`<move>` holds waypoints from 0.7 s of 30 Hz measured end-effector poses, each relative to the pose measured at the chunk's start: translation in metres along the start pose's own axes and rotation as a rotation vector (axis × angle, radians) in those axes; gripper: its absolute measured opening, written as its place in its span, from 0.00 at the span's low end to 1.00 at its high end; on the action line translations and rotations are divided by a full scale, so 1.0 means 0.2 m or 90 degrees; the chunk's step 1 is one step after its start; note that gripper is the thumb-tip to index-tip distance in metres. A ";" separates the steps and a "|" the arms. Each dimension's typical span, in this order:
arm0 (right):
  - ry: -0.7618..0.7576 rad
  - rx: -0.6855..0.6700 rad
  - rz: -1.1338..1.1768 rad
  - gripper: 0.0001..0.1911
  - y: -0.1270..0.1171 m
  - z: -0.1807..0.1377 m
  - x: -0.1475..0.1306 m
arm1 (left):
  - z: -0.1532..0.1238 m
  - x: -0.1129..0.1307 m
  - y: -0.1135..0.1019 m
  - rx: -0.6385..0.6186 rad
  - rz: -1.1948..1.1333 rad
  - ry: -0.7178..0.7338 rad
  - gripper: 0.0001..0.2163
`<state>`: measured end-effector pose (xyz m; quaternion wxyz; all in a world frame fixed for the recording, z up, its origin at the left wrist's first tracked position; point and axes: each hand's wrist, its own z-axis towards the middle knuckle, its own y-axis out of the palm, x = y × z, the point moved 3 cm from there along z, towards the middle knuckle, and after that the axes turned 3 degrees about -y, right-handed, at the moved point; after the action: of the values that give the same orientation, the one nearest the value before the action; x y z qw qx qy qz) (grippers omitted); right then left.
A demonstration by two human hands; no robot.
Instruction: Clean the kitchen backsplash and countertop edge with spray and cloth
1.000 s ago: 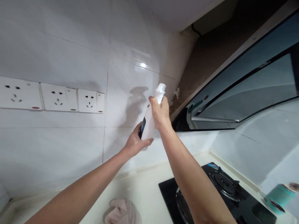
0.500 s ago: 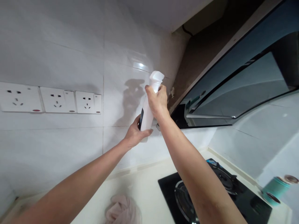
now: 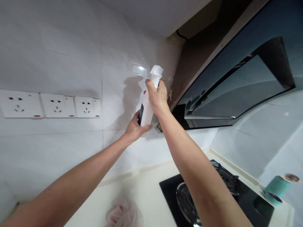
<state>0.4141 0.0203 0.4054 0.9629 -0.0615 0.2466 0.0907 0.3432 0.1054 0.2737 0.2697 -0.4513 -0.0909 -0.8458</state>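
A white spray bottle (image 3: 147, 110) with a dark label is held up close to the tiled wall, tilted a little to the right at its top. My right hand (image 3: 157, 96) is closed round the neck, just under the white spray head (image 3: 156, 71). Lower down, my left hand (image 3: 137, 128) grips the body near the base, its thumb across the near side. The front of the nozzle faces away and I cannot see whether any liquid comes out.
Wall sockets (image 3: 56, 105) line the left. A dark range hood (image 3: 236, 82) slants in at the right, close to the bottle. Below are a pale counter (image 3: 146, 186), a crumpled pink cloth (image 3: 124, 214), a black gas hob (image 3: 169, 189) and a teal canister (image 3: 278, 187).
The view has shifted slightly. The spray bottle and both hands appear a little higher and further left, with the same grip on the bottle.
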 end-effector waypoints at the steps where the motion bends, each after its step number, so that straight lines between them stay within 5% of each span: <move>1: 0.026 0.002 0.012 0.21 -0.01 -0.02 -0.02 | -0.01 0.00 0.00 0.003 0.004 -0.001 0.46; 7: 0.098 0.019 0.038 0.20 -0.03 -0.17 -0.08 | -0.14 -0.08 -0.02 -0.006 0.037 -0.059 0.47; 21: 0.226 0.011 -0.049 0.15 0.01 -0.52 0.07 | -0.43 -0.37 -0.04 -0.051 0.071 -0.170 0.44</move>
<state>0.3775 0.0072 0.3085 0.9074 -0.0777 0.4112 0.0394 0.3104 0.1057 0.1645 0.2832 -0.5746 -0.0667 -0.7650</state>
